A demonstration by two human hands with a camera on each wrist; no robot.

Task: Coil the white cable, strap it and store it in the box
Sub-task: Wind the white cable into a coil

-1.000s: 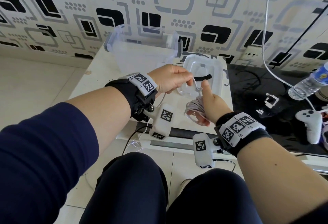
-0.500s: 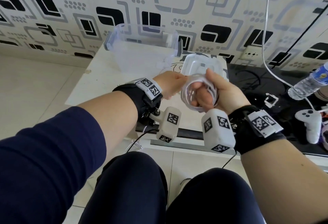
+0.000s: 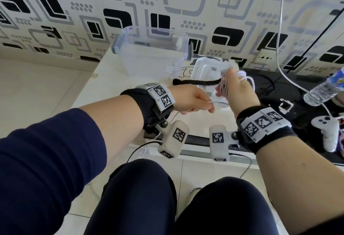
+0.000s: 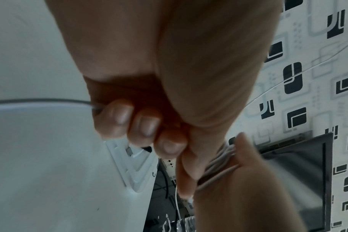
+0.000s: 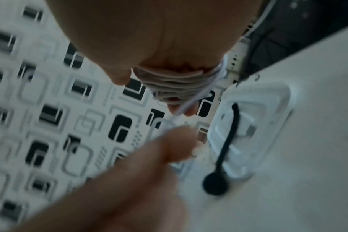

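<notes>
Your right hand (image 3: 240, 93) carries the white cable (image 3: 222, 87) looped round its fingers; your left hand (image 3: 189, 100) pinches the loose strand. The black strap (image 3: 195, 82) lies on the table (image 3: 115, 85) at twelve o'clock, the clear box (image 3: 150, 54) beyond by the far edge.

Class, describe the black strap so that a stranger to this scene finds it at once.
Start at the clear box by the patterned wall. Right of it lies a clear lid. The black strap stretches across that lid onto the white table: the only dark, flat band there.
</notes>
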